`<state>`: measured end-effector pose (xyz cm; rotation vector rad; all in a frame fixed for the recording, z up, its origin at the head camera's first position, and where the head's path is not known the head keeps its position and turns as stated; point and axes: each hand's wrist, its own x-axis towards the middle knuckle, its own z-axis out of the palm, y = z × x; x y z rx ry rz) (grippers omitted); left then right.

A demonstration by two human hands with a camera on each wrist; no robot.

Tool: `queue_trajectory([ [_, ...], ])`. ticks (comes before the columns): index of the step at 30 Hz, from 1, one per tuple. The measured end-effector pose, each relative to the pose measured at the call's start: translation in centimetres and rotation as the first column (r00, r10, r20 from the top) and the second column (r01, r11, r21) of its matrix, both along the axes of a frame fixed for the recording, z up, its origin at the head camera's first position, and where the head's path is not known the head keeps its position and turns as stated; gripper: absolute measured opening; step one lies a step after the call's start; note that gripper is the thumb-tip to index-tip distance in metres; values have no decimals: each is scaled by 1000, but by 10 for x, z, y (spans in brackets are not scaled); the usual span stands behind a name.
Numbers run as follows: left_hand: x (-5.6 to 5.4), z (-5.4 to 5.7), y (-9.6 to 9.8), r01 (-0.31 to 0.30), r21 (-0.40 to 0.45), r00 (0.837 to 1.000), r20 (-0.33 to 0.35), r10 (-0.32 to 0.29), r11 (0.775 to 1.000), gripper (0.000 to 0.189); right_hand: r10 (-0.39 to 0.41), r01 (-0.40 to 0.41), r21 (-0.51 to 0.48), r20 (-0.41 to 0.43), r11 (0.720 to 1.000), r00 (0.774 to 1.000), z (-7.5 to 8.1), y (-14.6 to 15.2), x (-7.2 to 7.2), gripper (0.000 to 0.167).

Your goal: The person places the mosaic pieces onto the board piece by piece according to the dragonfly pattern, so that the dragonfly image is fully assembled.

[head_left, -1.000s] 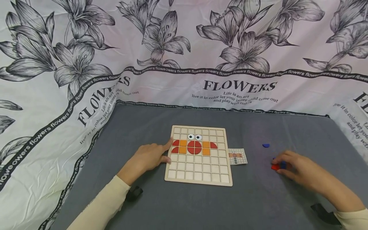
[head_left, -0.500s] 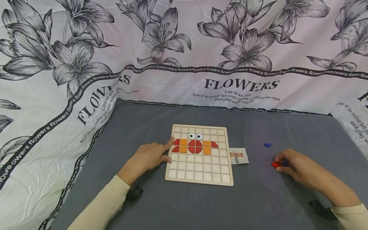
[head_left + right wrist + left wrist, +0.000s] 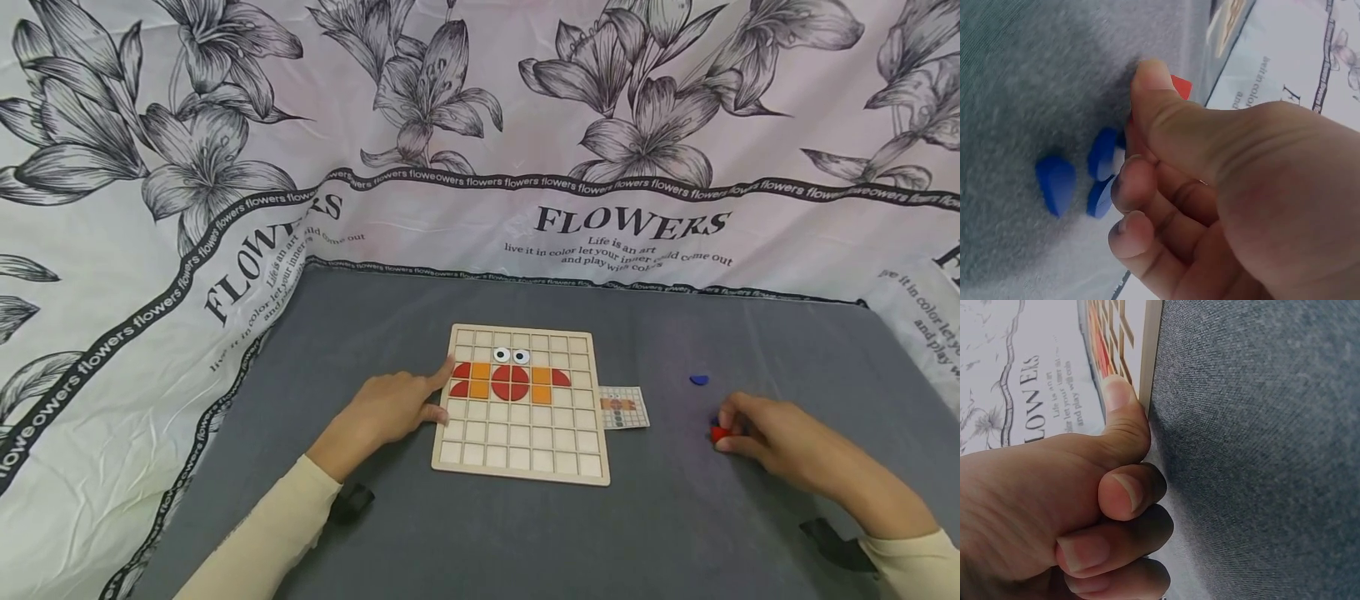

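Note:
A wooden grid board (image 3: pixel 516 460) lies on the grey cloth, with red, orange and eye-patterned tiles (image 3: pixel 509 383) set in its upper rows. My left hand (image 3: pixel 390 406) stays at the board's left edge. Its index finger and thumb touch the rim, well apart; the other fingers are curled in the left wrist view. Off to the right, my right hand (image 3: pixel 772 429) pinches a small red tile (image 3: pixel 720 434) low over the cloth. Its full shape is hidden by the fingers. Several blue pieces (image 3: pixel 1057 184) lie close by in the right wrist view.
A printed pattern card (image 3: pixel 624 407) pokes out from the board's right side. One blue half-round piece (image 3: pixel 699 380) lies beyond the right hand. White flower-printed cloth (image 3: pixel 630 233) rises behind and at the left of the grey surface.
My right hand stays near the blue pieces, its fingertips shifting slightly around the red tile. The left hand keeps its place on the board's edge.

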<state>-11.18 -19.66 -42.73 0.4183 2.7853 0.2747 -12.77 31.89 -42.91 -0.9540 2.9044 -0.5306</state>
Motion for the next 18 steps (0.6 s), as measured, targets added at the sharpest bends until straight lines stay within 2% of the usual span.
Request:
queue_trajectory([
  [4, 0, 0, -1, -2, -3, 1000, 4, 2, 1000, 86, -8, 7, -20, -17, 1000, 1000, 3, -7, 1, 31],
  [11, 0, 0, -1, 6, -12, 1000, -4, -6, 1000, 86, -27, 28, -93, 16, 995, 1000, 16, -32, 1, 25],
  [18, 1, 2, 0, 1, -20, 1000, -9, -2, 1000, 85, -18, 13, -157, -29, 987, 999, 23, -62, -5, 20],
])
